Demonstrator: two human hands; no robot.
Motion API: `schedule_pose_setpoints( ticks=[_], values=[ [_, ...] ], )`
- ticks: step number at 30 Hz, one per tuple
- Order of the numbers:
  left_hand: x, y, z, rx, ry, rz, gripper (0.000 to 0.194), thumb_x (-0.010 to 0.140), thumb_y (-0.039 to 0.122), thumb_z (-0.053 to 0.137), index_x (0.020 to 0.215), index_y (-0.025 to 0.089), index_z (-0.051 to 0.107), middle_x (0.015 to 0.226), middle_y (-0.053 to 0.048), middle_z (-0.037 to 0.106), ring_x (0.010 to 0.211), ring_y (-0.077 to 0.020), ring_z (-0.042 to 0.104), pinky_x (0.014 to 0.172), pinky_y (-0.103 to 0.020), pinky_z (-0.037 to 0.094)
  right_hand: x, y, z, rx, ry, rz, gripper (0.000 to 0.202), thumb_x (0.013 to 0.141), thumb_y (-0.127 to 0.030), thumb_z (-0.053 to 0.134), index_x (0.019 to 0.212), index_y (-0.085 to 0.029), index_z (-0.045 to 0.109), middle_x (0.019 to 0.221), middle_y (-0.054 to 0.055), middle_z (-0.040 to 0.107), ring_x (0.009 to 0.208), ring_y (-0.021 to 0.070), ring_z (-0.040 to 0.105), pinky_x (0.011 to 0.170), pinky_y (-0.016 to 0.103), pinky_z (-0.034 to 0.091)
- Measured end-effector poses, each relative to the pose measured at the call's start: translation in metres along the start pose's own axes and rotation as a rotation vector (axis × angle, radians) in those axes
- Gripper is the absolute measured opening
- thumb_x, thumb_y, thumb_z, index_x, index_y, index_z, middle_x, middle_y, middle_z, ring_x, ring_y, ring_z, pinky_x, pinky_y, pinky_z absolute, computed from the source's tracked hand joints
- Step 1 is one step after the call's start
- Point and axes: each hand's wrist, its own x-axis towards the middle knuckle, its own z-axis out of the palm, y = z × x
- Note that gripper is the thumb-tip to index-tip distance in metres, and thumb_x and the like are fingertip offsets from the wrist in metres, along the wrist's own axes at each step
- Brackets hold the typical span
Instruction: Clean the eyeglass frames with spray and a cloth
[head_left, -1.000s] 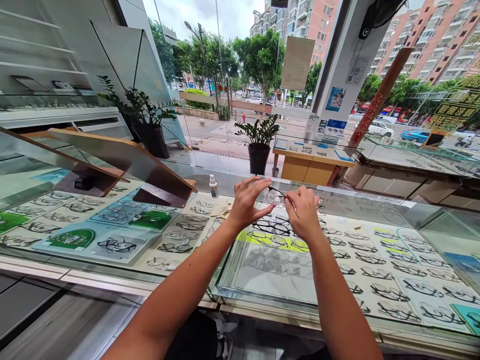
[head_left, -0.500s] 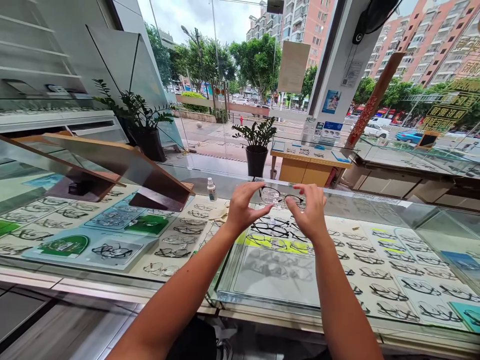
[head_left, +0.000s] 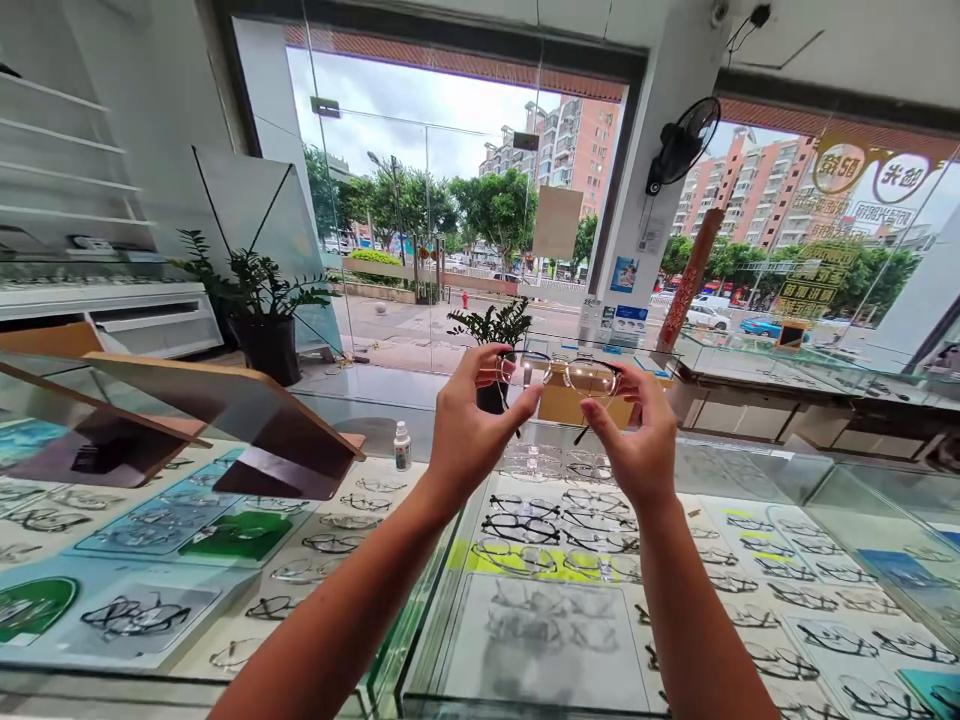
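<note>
Centrally, a pair of glasses (head_left: 559,373) is held up in the air at chest height above the glass counter (head_left: 750,470), well clear of the rows of frames laid out beneath the pane. Left hand (head_left: 469,425): fingers curled, with thumb and forefinger pinched on the left end of the frame near its hinge. Right hand (head_left: 637,440): likewise part closed, its fingertips (head_left: 611,385) pinching the right end of the frame, the remaining fingers loosely bent. The lenses face away from the viewer and appear clear; one thin temple hangs down between the two hands, and whether the other is folded or open cannot be told. Below, on the near side, a yellow display strip (head_left: 465,556) lies among further glasses inside the case. To the left, a small white bottle (head_left: 403,446) stands on the counter beside a tilted mirror (head_left: 225,410) on a wooden stand. Farther off, a potted plant (head_left: 491,350) stands just behind the held frame, and a second plant (head_left: 255,300) stands at the far left. As to progress, the frame is judged to be out of the case and under inspection; its return to a place on the display remains undone.
</note>
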Motion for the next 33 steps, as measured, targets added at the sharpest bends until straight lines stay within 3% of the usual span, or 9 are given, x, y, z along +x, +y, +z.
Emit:
schedule_pose_setpoints(
  ticks=[6, 12, 22, 33],
  values=[
    [0.001, 0.025, -0.006, -0.043, 0.024, 0.048, 0.046, 0.085, 0.043, 0.083, 0.127, 0.032, 0.066, 0.108, -0.006, 0.076, 0.100, -0.0262, 0.074, 0.097, -0.050, 0.063, 0.000, -0.023, -0.012, -0.023, 0.070, -0.049, 0.046, 0.094, -0.053, 0.075, 0.132, -0.029, 0.067, 0.103, 0.005, 0.069, 0.094, 0.0251, 0.066, 0.088, 0.046, 0.053],
    [-0.005, 0.019, -0.014, 0.004, 0.006, 0.074, 0.050, 0.083, 0.043, 0.086, 0.129, 0.037, 0.067, 0.111, -0.006, 0.076, 0.100, -0.0290, 0.074, 0.094, -0.054, 0.065, -0.006, -0.025, -0.019, -0.099, 0.046, -0.046, 0.047, 0.092, -0.054, 0.076, 0.131, -0.030, 0.068, 0.109, 0.007, 0.071, 0.097, 0.0275, 0.067, 0.086, 0.047, 0.055],
    [-0.003, 0.011, -0.008, 0.036, 0.007, 0.029, 0.054, 0.082, 0.048, 0.087, 0.131, 0.036, 0.067, 0.119, -0.007, 0.073, 0.108, -0.0307, 0.072, 0.096, -0.055, 0.065, -0.008, -0.019, -0.016, -0.126, 0.008, 0.048, 0.050, 0.094, -0.053, 0.074, 0.138, -0.031, 0.064, 0.119, 0.010, 0.073, 0.107, 0.0308, 0.069, 0.087, 0.050, 0.055],
    [-0.009, 0.015, 0.003, -0.019, 0.107, -0.015, 0.060, 0.079, 0.051, 0.090, 0.127, 0.032, 0.060, 0.121, -0.008, 0.069, 0.110, -0.0285, 0.070, 0.095, -0.050, 0.061, -0.008, -0.020, -0.018, -0.069, -0.003, 0.097, 0.050, 0.094, -0.052, 0.074, 0.138, -0.029, 0.065, 0.125, 0.012, 0.073, 0.112, 0.0321, 0.068, 0.089, 0.052, 0.057]
  ],
)
